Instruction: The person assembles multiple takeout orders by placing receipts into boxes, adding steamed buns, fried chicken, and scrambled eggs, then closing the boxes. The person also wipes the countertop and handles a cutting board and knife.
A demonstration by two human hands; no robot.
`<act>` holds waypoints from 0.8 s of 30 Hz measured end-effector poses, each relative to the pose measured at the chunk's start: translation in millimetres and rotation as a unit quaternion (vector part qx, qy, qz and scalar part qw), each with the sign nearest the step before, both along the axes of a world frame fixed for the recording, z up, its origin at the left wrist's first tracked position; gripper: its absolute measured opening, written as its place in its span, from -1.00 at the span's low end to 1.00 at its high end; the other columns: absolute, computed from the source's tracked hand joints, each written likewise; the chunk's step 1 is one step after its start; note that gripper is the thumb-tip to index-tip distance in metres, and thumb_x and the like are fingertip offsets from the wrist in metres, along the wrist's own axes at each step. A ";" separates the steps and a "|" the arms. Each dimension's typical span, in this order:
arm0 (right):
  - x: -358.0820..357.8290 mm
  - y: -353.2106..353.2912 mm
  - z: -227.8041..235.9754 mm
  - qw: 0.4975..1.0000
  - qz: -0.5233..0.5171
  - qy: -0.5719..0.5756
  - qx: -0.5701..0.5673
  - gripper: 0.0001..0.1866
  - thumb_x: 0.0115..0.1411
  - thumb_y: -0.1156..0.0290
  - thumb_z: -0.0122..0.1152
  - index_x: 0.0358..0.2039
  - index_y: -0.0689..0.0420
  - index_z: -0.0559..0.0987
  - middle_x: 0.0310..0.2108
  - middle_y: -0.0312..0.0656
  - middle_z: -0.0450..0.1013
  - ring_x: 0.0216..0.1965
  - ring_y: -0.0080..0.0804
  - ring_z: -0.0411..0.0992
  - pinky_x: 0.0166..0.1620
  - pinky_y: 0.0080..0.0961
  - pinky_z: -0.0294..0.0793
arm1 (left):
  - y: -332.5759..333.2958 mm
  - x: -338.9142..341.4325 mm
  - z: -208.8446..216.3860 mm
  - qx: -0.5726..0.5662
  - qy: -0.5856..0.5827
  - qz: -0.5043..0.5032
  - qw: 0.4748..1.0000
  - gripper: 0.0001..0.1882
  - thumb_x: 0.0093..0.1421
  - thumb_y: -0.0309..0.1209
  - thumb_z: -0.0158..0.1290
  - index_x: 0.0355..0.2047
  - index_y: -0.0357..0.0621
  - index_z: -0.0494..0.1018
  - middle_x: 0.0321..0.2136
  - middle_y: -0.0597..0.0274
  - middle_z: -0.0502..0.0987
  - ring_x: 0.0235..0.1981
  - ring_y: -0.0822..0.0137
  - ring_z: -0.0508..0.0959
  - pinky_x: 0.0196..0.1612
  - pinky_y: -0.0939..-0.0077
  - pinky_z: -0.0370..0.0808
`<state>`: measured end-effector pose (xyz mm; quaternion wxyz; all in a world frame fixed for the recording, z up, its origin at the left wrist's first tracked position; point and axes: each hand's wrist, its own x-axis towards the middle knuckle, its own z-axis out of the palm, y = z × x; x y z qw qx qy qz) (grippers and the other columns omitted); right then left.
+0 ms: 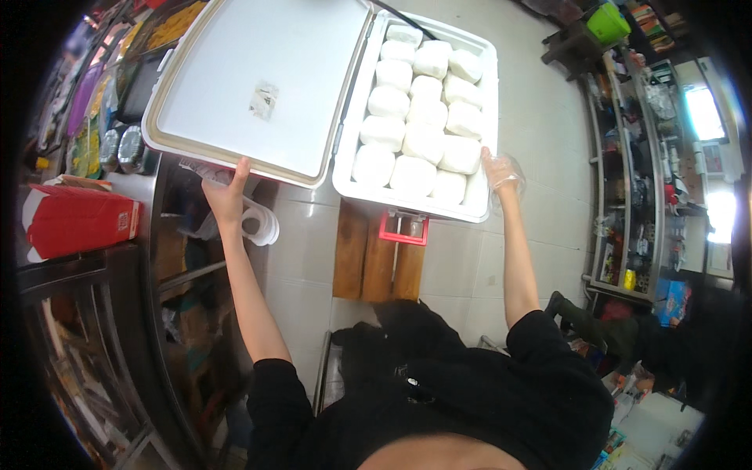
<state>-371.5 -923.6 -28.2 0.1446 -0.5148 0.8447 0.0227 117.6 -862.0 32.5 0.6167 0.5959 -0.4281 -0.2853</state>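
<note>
A white cooler box (pixel 345 168) stands open on a wooden stool (pixel 380 262), filled with several white round dough-like lumps (pixel 423 141). Its white lid (pixel 258 86) is swung open to the left. My left hand (pixel 227 192) grips the lid's near edge, thumb up on the rim. My right hand (pixel 501 174), in a clear plastic glove, reaches into the box's right near corner and touches a lump there; whether it grips one is hidden.
A red carton (pixel 74 221) lies on a metal counter (pixel 149 235) at the left, with foil-topped cups (pixel 121 149) behind it. A roll of white bags (pixel 262 223) hangs under the lid. Shelves of goods (pixel 634 180) line the right; tiled floor (pixel 533 102) lies beyond.
</note>
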 end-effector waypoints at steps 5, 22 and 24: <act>12.8 -1.8 23.4 0.996 0.086 0.019 -0.007 -0.30 0.14 -0.17 -0.15 -0.18 0.32 0.48 -0.25 0.25 0.44 -0.16 0.15 0.40 -0.03 -0.14 0.34 | 27.8 5.3 22.3 0.124 -0.070 -0.016 0.990 -0.58 0.04 -0.32 0.23 -0.20 -0.40 0.42 -0.27 0.24 0.46 -0.26 0.45 0.42 -0.15 0.60 0.33; 66.0 -28.1 65.9 0.848 0.528 0.019 0.038 -0.24 -0.39 0.13 0.48 -0.15 0.28 0.45 -0.15 0.04 0.41 -0.09 -0.09 0.40 0.00 -0.34 0.38 | 219.5 7.5 82.7 -0.014 0.414 0.011 0.910 -0.53 0.31 -0.34 -0.28 0.18 -0.30 0.09 -0.20 0.19 0.41 -0.55 0.53 0.25 -0.45 0.62 0.28; 56.2 -22.7 72.3 0.847 0.520 -0.107 0.017 -0.34 -0.30 0.17 0.46 -0.20 0.28 0.49 -0.21 0.02 0.46 -0.12 -0.12 0.42 -0.02 -0.36 0.38 | 230.6 8.4 85.6 -0.042 0.424 0.015 0.905 -0.53 0.31 -0.36 -0.28 0.19 -0.28 0.08 -0.18 0.21 0.39 -0.50 0.52 0.27 -0.39 0.61 0.31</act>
